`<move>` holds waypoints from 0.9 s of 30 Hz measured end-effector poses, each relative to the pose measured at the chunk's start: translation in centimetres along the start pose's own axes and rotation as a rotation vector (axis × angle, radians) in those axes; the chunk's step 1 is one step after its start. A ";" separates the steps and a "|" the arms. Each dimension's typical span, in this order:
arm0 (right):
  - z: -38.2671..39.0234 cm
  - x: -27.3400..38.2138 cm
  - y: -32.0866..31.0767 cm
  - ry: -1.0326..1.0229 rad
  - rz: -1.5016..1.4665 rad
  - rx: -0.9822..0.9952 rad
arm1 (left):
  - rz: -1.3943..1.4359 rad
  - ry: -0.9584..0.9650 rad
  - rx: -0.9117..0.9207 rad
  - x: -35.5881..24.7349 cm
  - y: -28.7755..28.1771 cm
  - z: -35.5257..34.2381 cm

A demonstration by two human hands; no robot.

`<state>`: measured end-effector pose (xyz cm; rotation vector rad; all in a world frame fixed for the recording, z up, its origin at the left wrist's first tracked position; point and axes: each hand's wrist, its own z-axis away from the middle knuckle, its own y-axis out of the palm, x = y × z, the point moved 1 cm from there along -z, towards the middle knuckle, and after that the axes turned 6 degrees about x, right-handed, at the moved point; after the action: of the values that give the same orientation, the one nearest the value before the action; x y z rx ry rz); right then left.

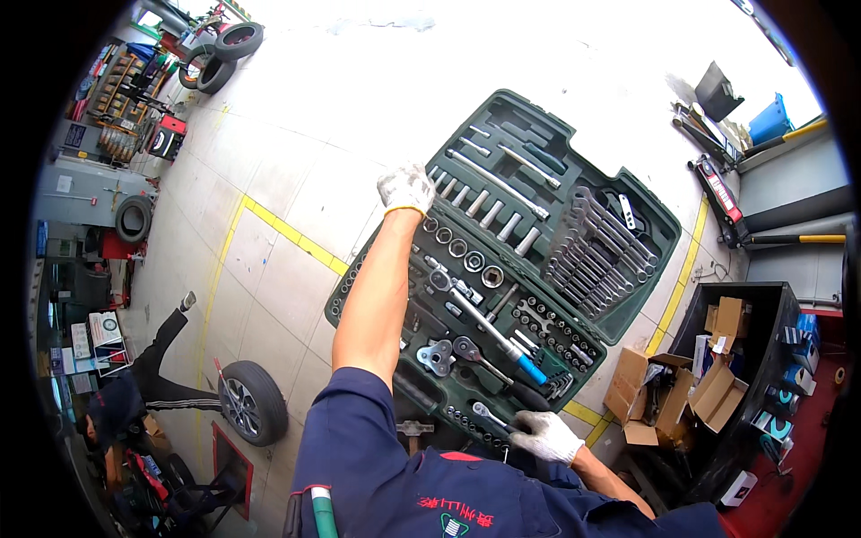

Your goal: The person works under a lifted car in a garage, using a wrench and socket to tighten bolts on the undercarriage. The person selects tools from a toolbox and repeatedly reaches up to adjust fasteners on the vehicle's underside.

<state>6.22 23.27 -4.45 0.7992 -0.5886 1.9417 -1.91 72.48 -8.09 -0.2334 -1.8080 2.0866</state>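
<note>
Tool case point(665, 247) open before the person; steadying step, I'd judge.
Left hand point(406, 188) at lid point(478, 121) edge, right hand point(547, 438) by near corner; can't tell either grip. Next calls for both sides supported.

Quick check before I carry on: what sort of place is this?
Probably a car repair garage. A car wheel stands on the floor at left, loose tyres sit at the upper left, and an open green tool case full of sockets and wrenches lies in front.
</note>
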 end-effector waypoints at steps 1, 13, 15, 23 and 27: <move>0.3 -1.0 -0.6 -0.019 -0.014 -0.004 | 0.007 -0.034 0.127 0.4 0.5 -1.4; 5.6 1.2 -4.2 -0.100 -0.284 -0.082 | -0.109 0.113 0.172 -5.8 5.1 -7.4; 5.7 1.0 -3.6 -0.031 -0.450 -0.112 | -0.289 0.114 0.320 -7.7 4.4 -7.6; 5.6 2.3 -5.1 0.063 -0.487 -0.042 | -0.518 0.114 0.284 -8.1 7.3 -8.7; 4.3 2.1 -3.8 -0.136 -0.572 -0.080 | 0.278 0.359 0.113 -2.2 -4.5 4.1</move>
<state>10.06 23.28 0.26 0.9335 -0.4514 1.3428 -0.67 68.37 -3.30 -0.8134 -1.5078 2.1472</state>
